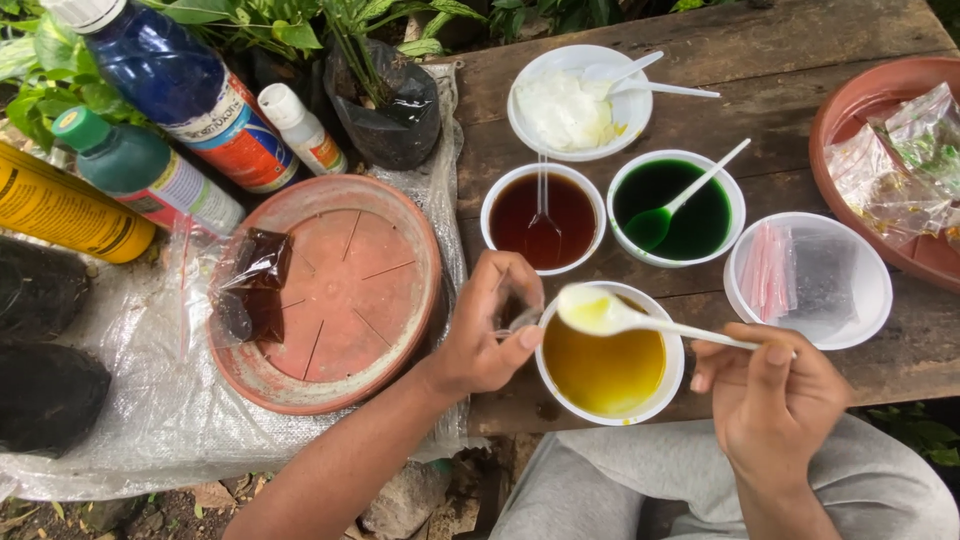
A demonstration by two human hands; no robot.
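The right hand [770, 400] pinches a white spoon [600, 312] of yellow liquid over its bowl [655, 400]; the left hand [490, 335] curls around, perhaps, a small clear bag [515, 315], seemingly unfilled.

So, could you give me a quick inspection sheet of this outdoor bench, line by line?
Surface: weathered wooden table, with a clear plastic sheet at the left.
Job's things: white spoon of yellow liquid held over the yellow bowl; small clear bag.
Clutter: brown bowl, green bowl, bowl of white paste, bowl of packets, terracotta saucer, bottles.
Hands: left hand pinches the bag at the yellow bowl's rim; right hand holds the spoon handle.
Cables: nothing seen.
Surroundings: green plants, soil below.
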